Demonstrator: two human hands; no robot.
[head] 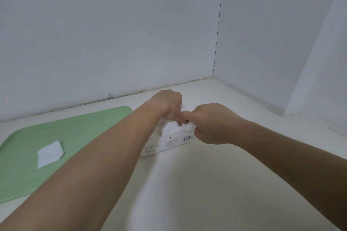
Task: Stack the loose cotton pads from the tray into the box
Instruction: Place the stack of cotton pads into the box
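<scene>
atop box (165, 145), pads (189, 127) btw fingers (187, 114)

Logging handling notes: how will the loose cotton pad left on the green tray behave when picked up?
Probably floppy: the cotton pad looks thin and lies flat with uneven edges. Likely very light, so it may slide on the smooth tray rather than lift unless pinched.
</scene>
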